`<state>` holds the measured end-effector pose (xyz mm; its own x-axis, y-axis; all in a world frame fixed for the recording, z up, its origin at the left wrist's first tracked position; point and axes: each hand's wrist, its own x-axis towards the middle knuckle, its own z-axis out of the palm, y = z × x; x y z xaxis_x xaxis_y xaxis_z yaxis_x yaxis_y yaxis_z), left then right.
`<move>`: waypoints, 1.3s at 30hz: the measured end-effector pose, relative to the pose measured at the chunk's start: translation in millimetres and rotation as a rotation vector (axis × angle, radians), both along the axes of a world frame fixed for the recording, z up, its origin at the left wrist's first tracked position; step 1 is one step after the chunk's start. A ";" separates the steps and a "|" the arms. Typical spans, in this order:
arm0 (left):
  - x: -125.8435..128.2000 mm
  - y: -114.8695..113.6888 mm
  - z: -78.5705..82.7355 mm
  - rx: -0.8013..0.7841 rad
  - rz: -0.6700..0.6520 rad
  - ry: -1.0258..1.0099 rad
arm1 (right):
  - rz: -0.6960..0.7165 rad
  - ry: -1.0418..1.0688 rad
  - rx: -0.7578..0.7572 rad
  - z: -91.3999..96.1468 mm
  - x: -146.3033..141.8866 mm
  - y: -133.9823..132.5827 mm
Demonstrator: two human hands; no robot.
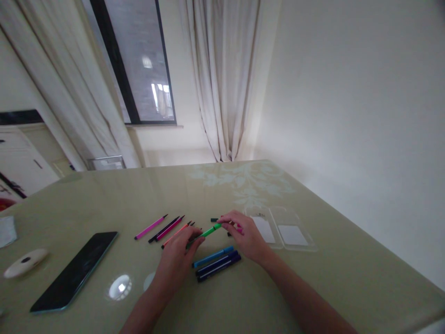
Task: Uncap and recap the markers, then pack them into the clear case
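A green felt-tip pen [210,230] spans the gap between my two hands, above the table. My left hand [178,249] is closed around its lower left end. The fingers of my right hand [245,233] pinch its upper right end. Several felt-tip pens, among them a pink pen [150,227], lie with bare dark tips to the left, partly behind my left hand. Nearer me lie a light blue pen [213,256] and dark blue pens [218,266]. A small dark green piece [214,220] and other small pieces lie by my right hand, partly hidden.
An open clear plastic case [276,232] with white inserts lies right of my right hand. A black tablet or phone [74,273] and a pale oval object [26,263] lie on the left. Light glares on the tabletop [146,190]. A wall [365,116] borders the right side.
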<state>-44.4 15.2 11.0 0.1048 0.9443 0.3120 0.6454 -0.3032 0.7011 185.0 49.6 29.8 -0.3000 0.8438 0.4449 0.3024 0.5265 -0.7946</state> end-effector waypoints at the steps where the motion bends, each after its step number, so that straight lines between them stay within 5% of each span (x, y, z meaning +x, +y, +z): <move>1: 0.7 -0.5 0.5 0.005 -0.001 0.001 | 0.002 0.007 -0.006 -0.7 -0.6 0.0; 16: -0.4 2.2 -3.3 -0.011 0.014 0.032 | 0.040 0.074 -0.080 -14.5 -6.1 4.7; 20: 4.1 -0.9 -2.9 -0.108 -0.061 0.150 | -0.021 -0.083 -0.119 -19.8 -6.5 9.0; 26: 12.0 -7.7 -6.4 -0.130 -0.148 0.271 | -0.194 -0.415 0.086 -23.1 -2.2 16.7; 31: 11.5 -7.1 -2.4 -0.179 -0.251 0.255 | -0.151 -0.610 0.119 -23.8 -5.4 17.9; 39: -30.5 10.5 1.7 -0.140 0.167 0.304 | -0.089 -0.693 0.136 -29.6 -10.6 21.2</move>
<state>-74.9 25.6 12.6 0.0140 0.9876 0.1567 0.8632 -0.0911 0.4967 174.4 70.8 0.2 -0.4847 0.8288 0.2796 0.7609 0.5572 -0.3326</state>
